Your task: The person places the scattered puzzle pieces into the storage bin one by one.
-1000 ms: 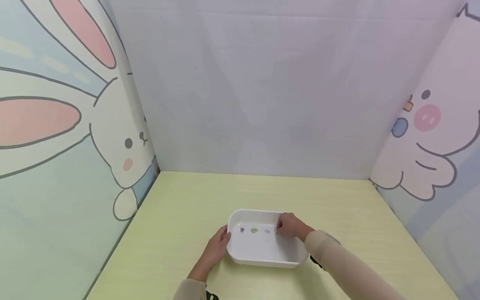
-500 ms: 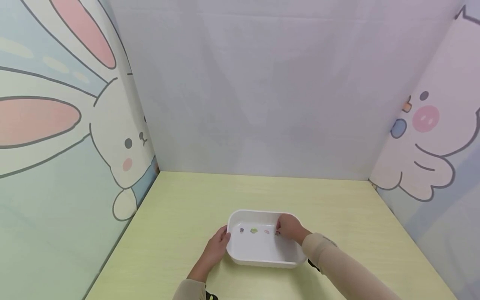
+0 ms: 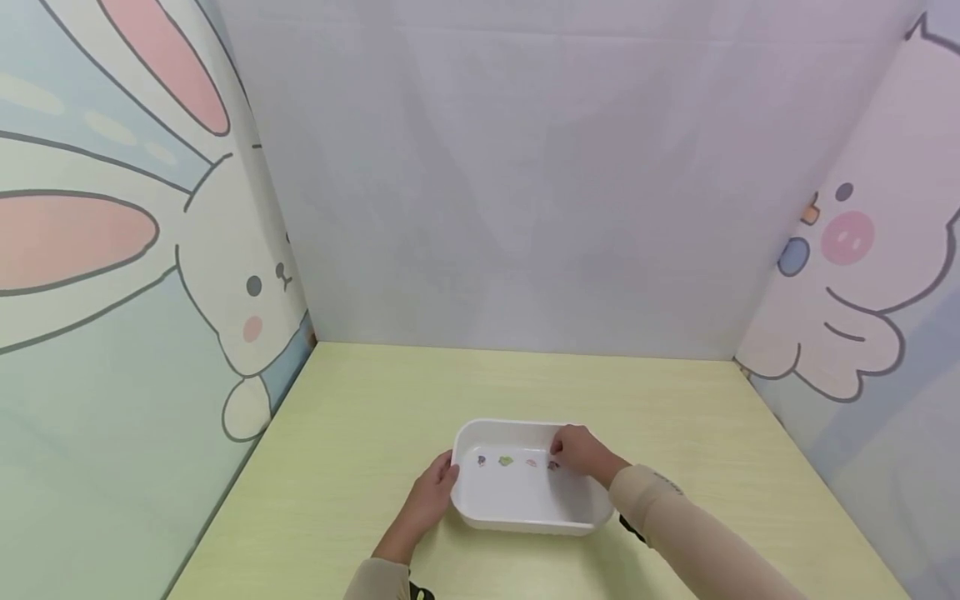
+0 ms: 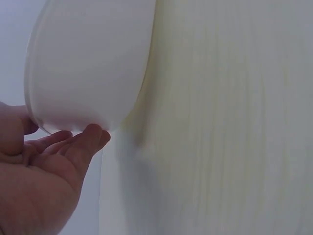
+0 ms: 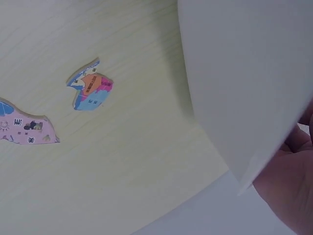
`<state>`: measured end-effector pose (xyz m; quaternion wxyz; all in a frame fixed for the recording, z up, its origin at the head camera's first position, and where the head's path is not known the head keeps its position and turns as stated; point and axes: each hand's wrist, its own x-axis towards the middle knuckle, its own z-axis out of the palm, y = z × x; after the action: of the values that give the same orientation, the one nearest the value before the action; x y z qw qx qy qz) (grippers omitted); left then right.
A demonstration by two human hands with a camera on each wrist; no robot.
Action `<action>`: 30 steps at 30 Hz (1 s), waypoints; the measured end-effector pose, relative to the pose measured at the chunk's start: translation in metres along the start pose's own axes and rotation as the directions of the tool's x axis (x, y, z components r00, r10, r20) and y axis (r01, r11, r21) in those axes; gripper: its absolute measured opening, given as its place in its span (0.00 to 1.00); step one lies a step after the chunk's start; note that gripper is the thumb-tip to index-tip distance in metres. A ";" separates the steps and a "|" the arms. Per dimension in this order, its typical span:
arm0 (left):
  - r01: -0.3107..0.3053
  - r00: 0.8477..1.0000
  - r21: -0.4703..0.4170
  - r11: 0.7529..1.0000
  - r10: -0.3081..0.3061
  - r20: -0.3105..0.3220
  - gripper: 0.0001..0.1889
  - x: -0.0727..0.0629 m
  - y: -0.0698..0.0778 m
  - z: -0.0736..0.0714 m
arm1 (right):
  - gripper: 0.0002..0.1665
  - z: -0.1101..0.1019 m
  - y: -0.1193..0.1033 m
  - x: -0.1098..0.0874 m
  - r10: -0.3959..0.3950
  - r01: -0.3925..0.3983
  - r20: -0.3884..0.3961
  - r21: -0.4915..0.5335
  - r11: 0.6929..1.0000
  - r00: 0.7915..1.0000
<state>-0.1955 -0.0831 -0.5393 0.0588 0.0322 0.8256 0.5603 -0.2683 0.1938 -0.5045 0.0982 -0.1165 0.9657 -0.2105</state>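
Note:
A white rectangular tray [image 3: 517, 504] stands on the table, its outer wall filling much of both wrist views. My left hand [image 3: 431, 496] grips its left end, thumb at the rim and fingers against the outer wall in the left wrist view. Several small coloured puzzle pieces lie in a row along the tray's far side: a dark one [image 3: 482, 460], a green one [image 3: 506, 460], a pink one [image 3: 531, 462] and a dark reddish one [image 3: 553, 465]. My right hand [image 3: 583, 450] is inside the right end, fingers curled just over the reddish piece. Its fingertips are partly hidden.
In the right wrist view, a multicoloured map-like puzzle piece [image 5: 91, 87] and a pink printed one [image 5: 30, 127] lie on the pale yellow table [image 3: 375, 400] beside the tray. A grey-white backdrop [image 3: 525, 208] closes the far side, with cartoon-printed panels left and right.
My right fingers have drawn up slightly, and the reddish piece beneath them, mostly covered a second ago, now shows. The left hand keeps its grip on the tray.

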 end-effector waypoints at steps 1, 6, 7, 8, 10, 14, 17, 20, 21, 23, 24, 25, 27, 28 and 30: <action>0.000 1.000 0.001 1.000 0.000 -0.001 0.24 0.000 0.000 0.000 | 0.08 -0.001 0.000 0.000 -0.003 0.003 0.002 -0.003 1.000 1.000; 0.003 1.000 0.005 1.000 -0.003 -0.005 0.24 0.000 0.000 0.000 | 0.08 -0.008 0.000 -0.002 -0.030 0.030 -0.006 -0.020 0.999 1.000; 0.002 1.000 0.006 1.000 -0.002 -0.006 0.24 0.000 0.000 0.000 | 0.08 -0.009 -0.001 -0.003 -0.031 0.031 -0.008 -0.016 0.999 0.999; 0.002 1.000 0.006 1.000 -0.002 -0.006 0.24 -0.001 0.000 0.000 | 0.08 -0.011 -0.001 -0.005 -0.036 0.036 -0.015 -0.015 0.999 0.999; 0.000 1.000 0.008 1.000 0.000 -0.006 0.24 -0.001 0.001 0.000 | 0.07 -0.013 -0.002 -0.007 -0.042 0.042 -0.027 -0.011 0.999 0.999; -0.002 1.000 0.012 1.000 0.002 -0.007 0.24 -0.001 0.001 0.000 | 0.05 -0.020 -0.005 -0.015 -0.048 0.048 -0.050 0.003 0.999 0.998; -0.002 1.000 0.017 1.000 0.003 -0.009 0.24 -0.002 0.002 0.001 | 0.04 -0.028 -0.005 -0.021 -0.056 0.058 -0.073 0.020 0.998 0.996; 0.001 1.000 0.017 1.000 -0.001 -0.011 0.24 -0.002 0.003 0.001 | 0.04 -0.037 -0.003 -0.027 -0.056 0.060 -0.099 0.039 0.997 0.994; 0.002 1.000 0.017 1.000 -0.002 -0.012 0.24 -0.002 0.004 0.000 | 0.04 -0.040 -0.002 -0.028 -0.050 0.055 -0.105 0.044 0.998 0.993; 0.000 1.000 0.016 1.000 0.001 -0.011 0.24 -0.002 0.005 0.000 | 0.04 -0.046 0.002 -0.032 -0.044 0.051 -0.115 0.059 0.997 0.992; -0.003 1.000 0.015 1.000 0.003 -0.010 0.24 -0.002 0.005 0.000 | 0.05 -0.049 0.004 -0.034 -0.038 0.046 -0.119 0.067 0.997 0.992; -0.004 1.000 0.016 1.000 0.005 -0.010 0.24 -0.002 0.005 0.000 | 0.05 -0.051 0.006 -0.036 -0.034 0.042 -0.122 0.071 0.997 0.992; -0.009 1.000 0.016 1.000 0.009 -0.008 0.24 -0.001 0.004 0.000 | 0.06 -0.055 0.010 -0.040 -0.022 0.034 -0.126 0.089 0.996 0.992; -0.010 1.000 0.016 1.000 0.010 -0.008 0.24 -0.001 0.003 0.000 | 0.06 -0.058 0.012 -0.043 -0.019 0.032 -0.128 0.097 0.995 0.992; -0.009 1.000 0.017 1.000 0.009 -0.009 0.24 0.000 0.001 0.000 | 0.06 -0.060 0.015 -0.046 -0.008 0.022 -0.132 0.106 0.994 0.991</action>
<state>-0.1957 -0.0828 -0.5384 0.0523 0.0337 0.8304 0.5537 -0.2419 0.2429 -0.4508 0.0389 -0.1043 0.9565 -0.2698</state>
